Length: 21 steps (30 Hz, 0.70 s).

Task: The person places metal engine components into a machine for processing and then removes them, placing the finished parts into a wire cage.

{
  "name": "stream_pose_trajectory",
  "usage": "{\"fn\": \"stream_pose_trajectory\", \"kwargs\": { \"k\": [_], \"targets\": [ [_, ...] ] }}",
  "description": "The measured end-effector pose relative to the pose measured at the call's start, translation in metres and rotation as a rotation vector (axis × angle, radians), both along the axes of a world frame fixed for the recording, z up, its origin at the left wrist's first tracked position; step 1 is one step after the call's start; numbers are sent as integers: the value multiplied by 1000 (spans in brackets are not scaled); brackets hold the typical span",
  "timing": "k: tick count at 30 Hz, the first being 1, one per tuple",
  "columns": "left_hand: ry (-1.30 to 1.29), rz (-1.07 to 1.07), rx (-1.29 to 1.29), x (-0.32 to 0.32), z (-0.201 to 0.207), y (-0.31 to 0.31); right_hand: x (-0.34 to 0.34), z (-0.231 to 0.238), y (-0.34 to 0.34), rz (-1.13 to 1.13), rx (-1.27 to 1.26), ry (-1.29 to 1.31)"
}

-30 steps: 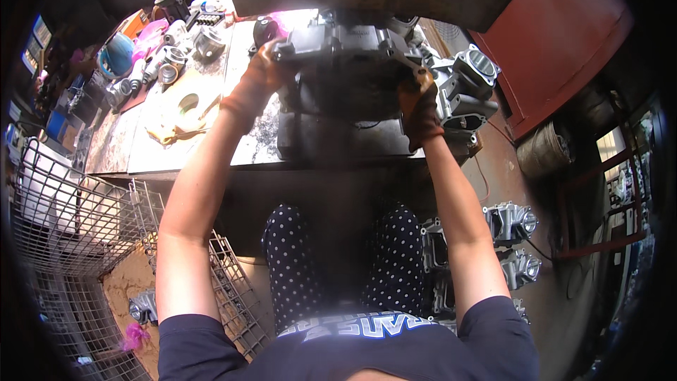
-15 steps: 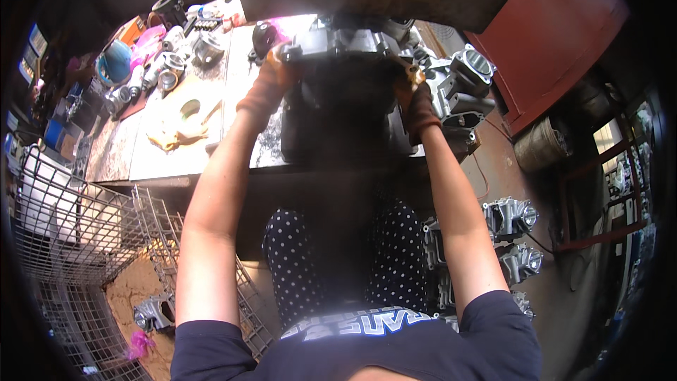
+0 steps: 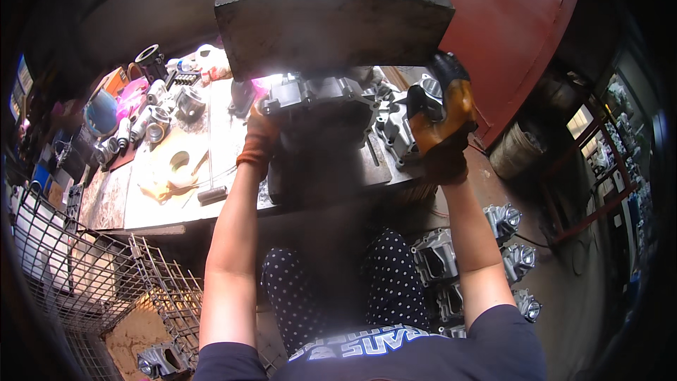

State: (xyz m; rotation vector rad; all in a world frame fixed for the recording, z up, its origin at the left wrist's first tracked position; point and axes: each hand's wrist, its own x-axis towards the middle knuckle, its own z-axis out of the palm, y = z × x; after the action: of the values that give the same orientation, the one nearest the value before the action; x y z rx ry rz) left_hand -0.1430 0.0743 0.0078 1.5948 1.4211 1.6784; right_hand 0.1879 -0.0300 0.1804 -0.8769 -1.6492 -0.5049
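A silver cast-metal housing (image 3: pixel 321 92) sits in front of me on the bench, its near side in deep shadow. My left hand (image 3: pixel 261 134), in an orange work glove, grips the housing's left edge. My right hand (image 3: pixel 451 116), gloved in orange with dark fingertips, is raised off the housing. Its thumb and fingers are apart, with nothing visible between them. The fingertips are near the lower right corner of a grey metal box (image 3: pixel 331 32) overhead. Behind the right hand stands another silver casting (image 3: pixel 395 130), partly covered by it.
On the bench's left lie a tape roll (image 3: pixel 182 164), a dark-handled tool (image 3: pixel 211 195) and several metal cylinders (image 3: pixel 156 127). A wire basket (image 3: pixel 92 275) stands lower left. Several castings (image 3: pixel 436 254) rest on the floor at right. A red panel (image 3: pixel 508 35) rises behind.
My right hand has let go of the housing's right side and moved up and right toward the overhead box. My left hand stays on the housing. The view has shifted.
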Motion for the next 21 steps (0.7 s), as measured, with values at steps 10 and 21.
{"fn": "stream_pose_trajectory", "kwargs": {
  "k": [10, 21],
  "targets": [
    [107, -79, 82, -6, 23, -16, -8, 63, 47, 287, 270, 158],
    [229, 215, -249, -51, -96, -93, -45, 109, 80, 411, -78, 340]
  ]
}}
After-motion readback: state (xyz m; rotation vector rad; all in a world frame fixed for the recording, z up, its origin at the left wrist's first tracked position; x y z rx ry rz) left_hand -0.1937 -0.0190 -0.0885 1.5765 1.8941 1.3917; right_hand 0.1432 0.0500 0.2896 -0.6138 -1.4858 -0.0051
